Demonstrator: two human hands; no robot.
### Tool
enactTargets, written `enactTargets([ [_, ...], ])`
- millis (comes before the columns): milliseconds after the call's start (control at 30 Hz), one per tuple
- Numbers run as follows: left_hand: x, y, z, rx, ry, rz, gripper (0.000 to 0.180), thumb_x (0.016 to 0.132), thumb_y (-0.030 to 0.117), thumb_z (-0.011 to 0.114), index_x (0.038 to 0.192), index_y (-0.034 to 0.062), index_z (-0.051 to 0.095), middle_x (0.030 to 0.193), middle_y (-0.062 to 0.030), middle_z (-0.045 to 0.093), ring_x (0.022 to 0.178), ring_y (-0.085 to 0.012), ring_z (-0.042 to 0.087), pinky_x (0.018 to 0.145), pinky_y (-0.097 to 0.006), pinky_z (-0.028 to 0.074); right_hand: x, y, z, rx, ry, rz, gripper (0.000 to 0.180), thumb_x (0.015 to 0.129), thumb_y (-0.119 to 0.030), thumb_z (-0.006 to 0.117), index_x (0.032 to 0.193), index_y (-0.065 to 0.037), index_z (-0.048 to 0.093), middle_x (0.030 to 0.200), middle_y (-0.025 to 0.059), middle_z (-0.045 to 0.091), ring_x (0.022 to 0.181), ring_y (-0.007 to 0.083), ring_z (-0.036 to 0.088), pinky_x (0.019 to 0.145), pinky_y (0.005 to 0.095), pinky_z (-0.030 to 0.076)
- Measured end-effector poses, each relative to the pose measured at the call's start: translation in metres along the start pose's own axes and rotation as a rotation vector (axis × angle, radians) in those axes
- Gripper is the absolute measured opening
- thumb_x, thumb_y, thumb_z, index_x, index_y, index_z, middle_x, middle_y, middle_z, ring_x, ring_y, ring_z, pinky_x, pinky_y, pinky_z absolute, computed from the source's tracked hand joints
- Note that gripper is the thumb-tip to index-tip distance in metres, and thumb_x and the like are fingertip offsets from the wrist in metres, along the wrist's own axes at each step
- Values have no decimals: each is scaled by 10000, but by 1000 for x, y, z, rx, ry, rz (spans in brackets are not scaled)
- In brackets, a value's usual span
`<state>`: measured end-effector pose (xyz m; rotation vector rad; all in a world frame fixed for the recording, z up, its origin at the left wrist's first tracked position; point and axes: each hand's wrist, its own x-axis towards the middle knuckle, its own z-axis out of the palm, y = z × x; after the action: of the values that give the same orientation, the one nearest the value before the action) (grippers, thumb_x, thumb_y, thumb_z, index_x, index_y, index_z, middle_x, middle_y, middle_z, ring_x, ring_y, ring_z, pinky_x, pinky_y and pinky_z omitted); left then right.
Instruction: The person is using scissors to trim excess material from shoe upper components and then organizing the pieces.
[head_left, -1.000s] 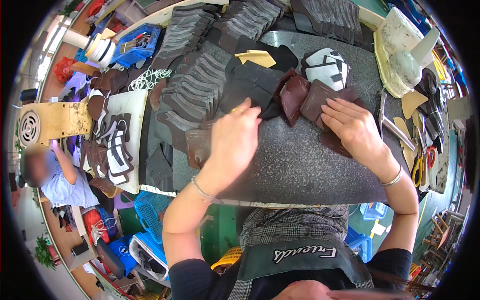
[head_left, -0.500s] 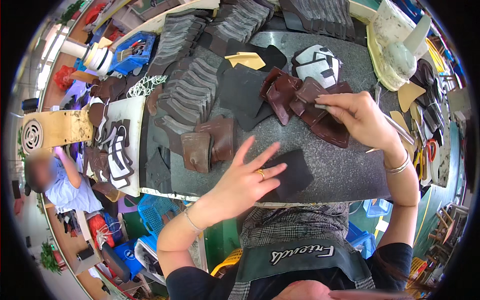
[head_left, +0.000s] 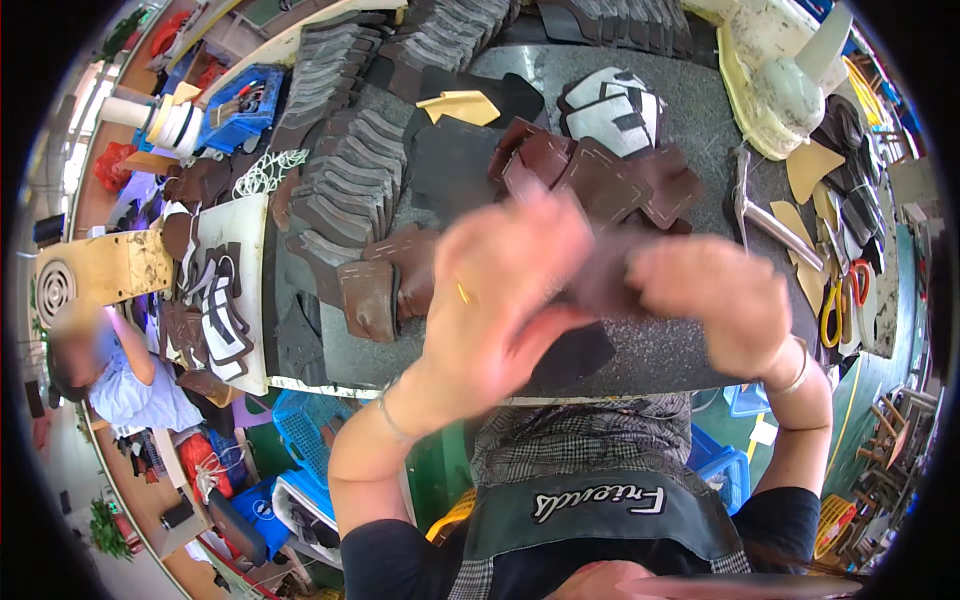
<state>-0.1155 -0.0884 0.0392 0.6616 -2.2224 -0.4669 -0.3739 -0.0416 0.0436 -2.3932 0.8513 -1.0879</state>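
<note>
The only bare stretch of the table point(head_left: 690, 350) lies along its near edge, under and between the raised, blurred hands. To the left two brown leather pieces point(head_left: 385, 290) block the way, with rows of dark cut pieces point(head_left: 345, 190) stacked behind them. Farther back a heap of brown leather parts point(head_left: 600, 180) fills the middle; a hammer point(head_left: 770, 215) and yellow-handled scissors point(head_left: 835, 305) crowd the right side.

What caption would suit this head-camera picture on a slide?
Left hand and right hand, blurred, meet over a dark leather piece above a grey worktable spread with cut brown pieces.
</note>
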Motion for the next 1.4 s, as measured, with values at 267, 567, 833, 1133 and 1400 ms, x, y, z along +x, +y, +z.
enactTargets([
  [267, -93, 25, 5, -73, -229, 203, 325, 730, 87, 719, 1054, 58, 726, 1121, -96, 672, 1068, -263, 649, 903, -373, 534, -33, -11, 47, 115, -168, -159, 261, 735, -48, 687, 969, 67, 679, 1043, 202, 699, 1014, 342, 692, 906, 439, 572],
  [567, -92, -1, 17, 47, -239, 220, 368, 672, 125, 687, 1029, 44, 725, 1091, -107, 678, 1024, -268, 667, 889, -364, 540, -17, 17, 59, -8, -227, -184, 243, 698, -100, 685, 892, 46, 681, 1000, 200, 699, 996, 302, 698, 899, 392, 585],
  [833, -95, -6, 25, 47, -208, 189, 347, 690, 119, 699, 1029, 47, 725, 1087, -103, 681, 1010, -265, 675, 866, -350, 551, -14, 23, 63, -49, -255, -162, 241, 698, -104, 678, 892, 39, 680, 1034, 195, 702, 1015, 294, 694, 911, 388, 581],
  [1133, -98, 6, 28, 5, -268, -63, 353, 711, 107, 783, 1054, 46, 722, 1074, -52, 701, 1022, -228, 684, 966, -401, 497, -21, 1, 58, -198, -380, -35, 253, 703, -83, 670, 931, 28, 687, 1089, 188, 701, 1063, 299, 681, 961, 401, 555],
  [1400, -62, 27, 2, -1205, -110, -823, 554, 811, 51, 794, 1296, -13, 534, 1172, -66, 630, 1042, -151, 615, 966, -366, 496, -10, -22, 45, 962, -148, 1056, 165, 944, -68, 638, 1056, 49, 675, 846, 54, 706, 759, 112, 660, 629, 313, 500],
])
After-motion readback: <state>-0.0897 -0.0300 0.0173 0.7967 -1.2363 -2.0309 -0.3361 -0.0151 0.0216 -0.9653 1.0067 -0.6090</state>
